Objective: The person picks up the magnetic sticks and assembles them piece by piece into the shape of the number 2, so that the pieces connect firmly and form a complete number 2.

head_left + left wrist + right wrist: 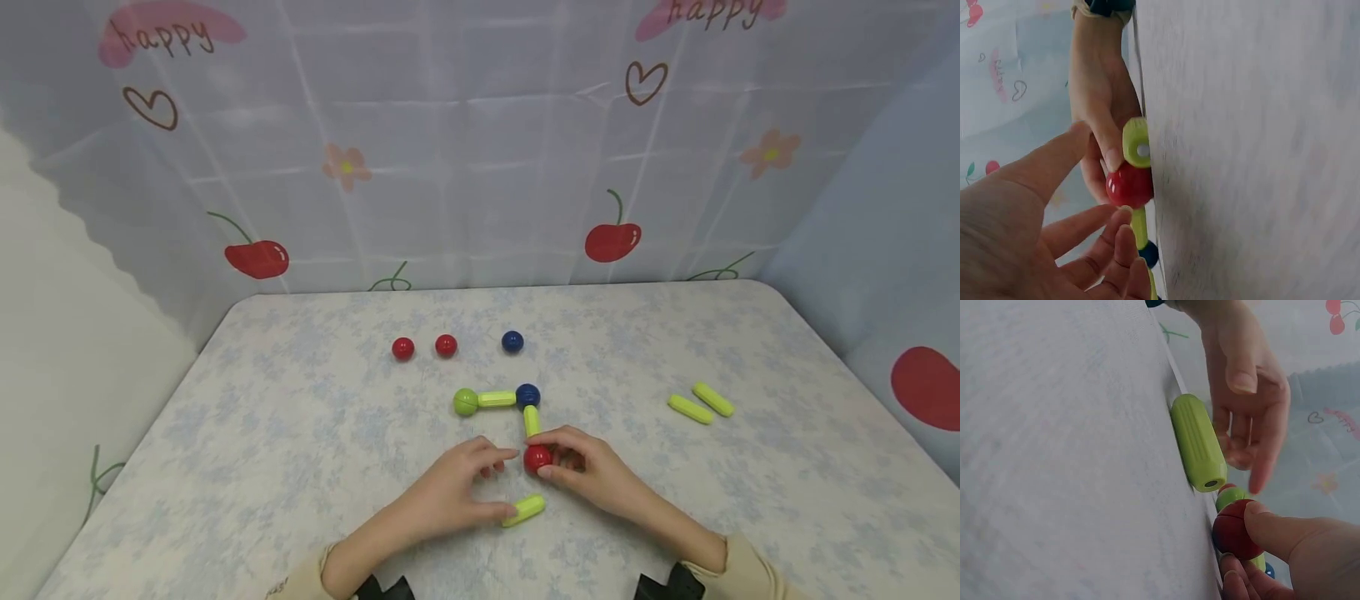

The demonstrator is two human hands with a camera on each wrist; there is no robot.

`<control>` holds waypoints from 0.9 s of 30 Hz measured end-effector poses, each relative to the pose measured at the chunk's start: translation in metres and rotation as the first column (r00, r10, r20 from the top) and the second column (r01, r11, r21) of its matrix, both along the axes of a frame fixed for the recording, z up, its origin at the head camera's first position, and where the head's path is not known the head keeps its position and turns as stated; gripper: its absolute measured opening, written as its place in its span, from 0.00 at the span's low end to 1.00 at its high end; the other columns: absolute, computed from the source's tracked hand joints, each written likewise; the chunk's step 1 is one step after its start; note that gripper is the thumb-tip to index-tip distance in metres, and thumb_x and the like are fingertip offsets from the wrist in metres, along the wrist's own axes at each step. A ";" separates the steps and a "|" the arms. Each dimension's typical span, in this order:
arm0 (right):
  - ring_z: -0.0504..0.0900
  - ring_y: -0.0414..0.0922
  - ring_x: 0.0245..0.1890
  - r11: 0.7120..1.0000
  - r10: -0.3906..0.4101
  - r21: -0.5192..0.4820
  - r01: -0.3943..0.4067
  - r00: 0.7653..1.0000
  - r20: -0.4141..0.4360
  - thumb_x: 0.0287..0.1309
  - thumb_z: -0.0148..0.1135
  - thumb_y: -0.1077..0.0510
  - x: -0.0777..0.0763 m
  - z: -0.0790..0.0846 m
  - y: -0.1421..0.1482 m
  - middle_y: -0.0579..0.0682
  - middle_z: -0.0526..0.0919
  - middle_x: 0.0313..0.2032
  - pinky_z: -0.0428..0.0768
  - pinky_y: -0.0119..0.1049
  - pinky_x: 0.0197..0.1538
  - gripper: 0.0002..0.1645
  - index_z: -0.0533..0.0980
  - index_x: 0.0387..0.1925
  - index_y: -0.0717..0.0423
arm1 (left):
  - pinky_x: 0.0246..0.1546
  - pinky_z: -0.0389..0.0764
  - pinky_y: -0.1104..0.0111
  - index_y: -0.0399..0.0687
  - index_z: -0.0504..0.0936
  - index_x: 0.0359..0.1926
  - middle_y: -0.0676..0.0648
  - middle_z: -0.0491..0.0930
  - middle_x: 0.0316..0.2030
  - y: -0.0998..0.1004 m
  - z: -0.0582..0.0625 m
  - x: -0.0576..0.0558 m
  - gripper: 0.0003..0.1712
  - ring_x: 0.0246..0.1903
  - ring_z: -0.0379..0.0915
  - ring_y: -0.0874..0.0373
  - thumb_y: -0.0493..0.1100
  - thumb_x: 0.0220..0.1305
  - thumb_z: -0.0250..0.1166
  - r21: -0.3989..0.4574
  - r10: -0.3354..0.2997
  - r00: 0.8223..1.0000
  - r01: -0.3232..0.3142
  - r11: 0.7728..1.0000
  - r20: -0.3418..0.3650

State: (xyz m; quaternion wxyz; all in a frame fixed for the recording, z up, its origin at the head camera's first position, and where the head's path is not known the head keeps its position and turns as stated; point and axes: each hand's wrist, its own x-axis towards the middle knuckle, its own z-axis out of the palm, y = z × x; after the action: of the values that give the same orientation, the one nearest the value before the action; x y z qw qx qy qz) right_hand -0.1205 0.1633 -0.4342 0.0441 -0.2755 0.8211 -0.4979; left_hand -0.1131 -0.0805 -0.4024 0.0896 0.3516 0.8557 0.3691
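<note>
My right hand (600, 473) pinches a red ball (537, 459) between thumb and fingers. That ball sits at the near end of a lime-green stick (532, 421), whose far end meets a dark blue ball (528, 396). From there a second lime stick (497, 399) runs left to a green ball (466, 402). My left hand (450, 492) is spread beside the red ball, its fingers loosely bent and holding nothing. A loose lime stick (1199, 444) lies on the table by the left thumb, which overlaps its end in the head view.
Toward the back of the table (300, 400) lie two red balls, one (402, 348) left of the other (446, 346), and a dark blue ball (512, 342). Two more lime sticks (690, 409) lie to the right. A printed curtain (480, 167) hangs behind the table.
</note>
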 end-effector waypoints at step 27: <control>0.74 0.42 0.32 1.000 -0.013 -0.015 0.014 0.999 0.050 0.57 0.64 0.55 0.001 0.004 -0.003 0.47 0.77 0.42 0.76 0.33 0.32 0.22 0.76 0.53 0.54 | 0.32 0.75 0.72 0.47 0.86 0.38 0.60 0.77 0.30 -0.025 -0.023 -0.024 0.10 0.30 0.72 0.67 0.38 0.52 0.72 0.077 0.083 0.996 -0.085 0.993 0.020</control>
State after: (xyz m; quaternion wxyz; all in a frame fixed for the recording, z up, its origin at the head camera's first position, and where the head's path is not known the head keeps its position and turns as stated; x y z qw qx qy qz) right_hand -0.1190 0.1603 -0.4303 0.0590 -0.2577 0.8177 -0.5113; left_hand -0.1371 -0.1053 -0.4252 0.0674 0.3154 0.8538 0.4087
